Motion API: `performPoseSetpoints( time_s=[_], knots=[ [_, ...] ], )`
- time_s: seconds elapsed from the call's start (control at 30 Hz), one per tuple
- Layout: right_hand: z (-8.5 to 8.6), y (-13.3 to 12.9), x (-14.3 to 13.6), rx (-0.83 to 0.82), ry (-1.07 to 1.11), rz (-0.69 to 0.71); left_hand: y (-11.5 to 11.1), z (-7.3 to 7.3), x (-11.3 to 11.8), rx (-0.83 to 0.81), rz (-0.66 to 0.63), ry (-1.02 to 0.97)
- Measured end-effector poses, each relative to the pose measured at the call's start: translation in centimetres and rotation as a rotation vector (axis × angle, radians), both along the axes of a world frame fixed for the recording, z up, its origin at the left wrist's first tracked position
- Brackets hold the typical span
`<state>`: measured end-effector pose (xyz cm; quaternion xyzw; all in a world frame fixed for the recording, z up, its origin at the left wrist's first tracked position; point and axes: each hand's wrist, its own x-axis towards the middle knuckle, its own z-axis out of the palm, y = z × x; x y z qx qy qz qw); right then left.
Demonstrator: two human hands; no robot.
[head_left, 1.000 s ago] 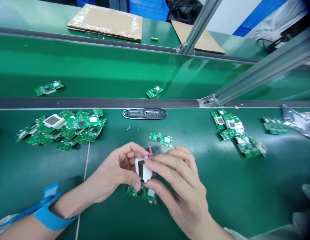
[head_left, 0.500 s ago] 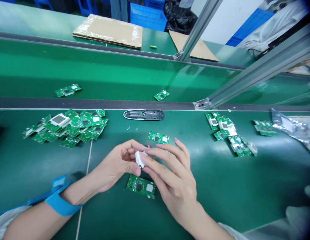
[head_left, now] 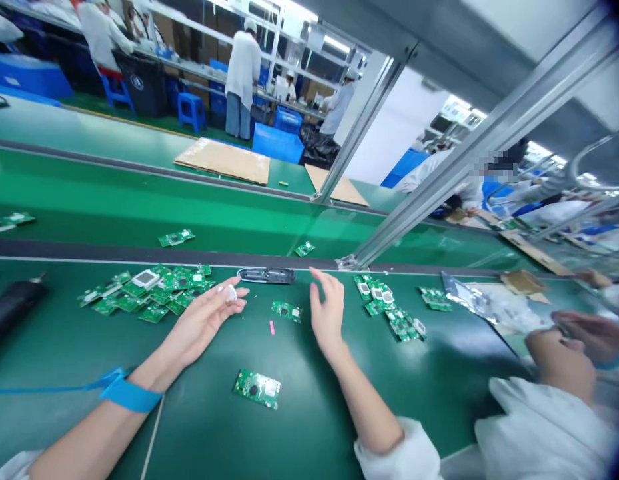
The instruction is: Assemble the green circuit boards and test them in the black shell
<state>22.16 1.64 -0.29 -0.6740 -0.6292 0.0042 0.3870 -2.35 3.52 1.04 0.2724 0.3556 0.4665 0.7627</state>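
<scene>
My left hand (head_left: 202, 323) holds a small white plastic part (head_left: 230, 292) at its fingertips, beside a pile of green circuit boards (head_left: 154, 287). My right hand (head_left: 328, 310) is raised off to the right, holding nothing, with its fingers apart. Between the hands, a dark elongated plastic housing (head_left: 266, 275) lies at the back edge of the table. A circuit board (head_left: 286, 311) and a pink strip (head_left: 272, 327) rest between my hands. Closer to me is another circuit board (head_left: 258, 388). My left wrist wears a blue strap (head_left: 132, 395).
More circuit boards (head_left: 382, 297) lie right of my right hand, near a silvery bag (head_left: 466, 297). A co-worker's hands (head_left: 564, 353) are at the far right. A black cylindrical tool (head_left: 14, 307) lies at the left. A metal post (head_left: 414, 200) slants up from the table's rear rail.
My hands have parted: the left went left with the white part, the right let go and moved away. The pink strip now lies on the table. The view has tilted up.
</scene>
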Motion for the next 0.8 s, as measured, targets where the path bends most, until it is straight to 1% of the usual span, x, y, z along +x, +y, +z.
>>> performPoseSetpoints(
  time_s=[0.07, 0.17, 0.23, 0.27, 0.33, 0.37, 0.5, 0.53, 0.57, 0.6, 0.63, 0.67, 0.73, 0.8],
  knots=[
    [0.6, 4.4, 2.5, -0.081, -0.051, 0.041, -0.2, 0.0, -0.2, 0.039, -0.014, 0.010],
    [2.8, 10.2, 5.4, -0.275, -0.138, 0.181, -1.2, -0.1, -0.2, 0.090, -0.021, 0.026],
    [4.3, 13.0, 6.2, -0.397, -0.196, 0.254, -2.0, -0.4, -0.2, 0.117, -0.001, 0.041],
    [4.9, 13.9, 6.1, -0.447, -0.224, 0.278, -2.3, -0.5, -0.2, 0.128, 0.013, 0.048],
    [5.5, 15.5, 4.8, -0.513, -0.272, 0.312, -3.0, -0.9, -0.1, 0.147, 0.042, 0.060],
    [5.5, 16.1, 3.4, -0.532, -0.291, 0.331, -3.2, -1.1, -0.1, 0.156, 0.055, 0.065],
    [4.2, 18.7, -4.7, -0.564, -0.325, 0.426, -3.6, -2.0, 0.3, 0.170, 0.064, 0.101],
    [3.9, 19.5, -6.4, -0.574, -0.328, 0.431, -3.6, -2.2, 0.3, 0.167, 0.057, 0.112],
    [3.8, 20.2, -7.4, -0.587, -0.328, 0.422, -3.5, -2.4, 0.4, 0.160, 0.049, 0.123],
    [3.8, 20.9, -7.8, -0.603, -0.327, 0.401, -3.4, -2.6, 0.4, 0.152, 0.041, 0.132],
    [4.0, 21.3, -7.3, -0.622, -0.326, 0.371, -3.4, -2.8, 0.3, 0.142, 0.035, 0.139],
    [4.3, 21.6, -6.2, -0.644, -0.324, 0.336, -3.3, -3.0, 0.3, 0.132, 0.030, 0.146],
    [5.0, 21.2, -2.3, -0.691, -0.325, 0.268, -3.2, -3.1, 0.1, 0.116, 0.025, 0.154],
    [5.3, 19.7, 2.4, -0.736, -0.334, 0.211, -3.4, -3.0, 0.1, 0.106, 0.030, 0.159]
  ],
)
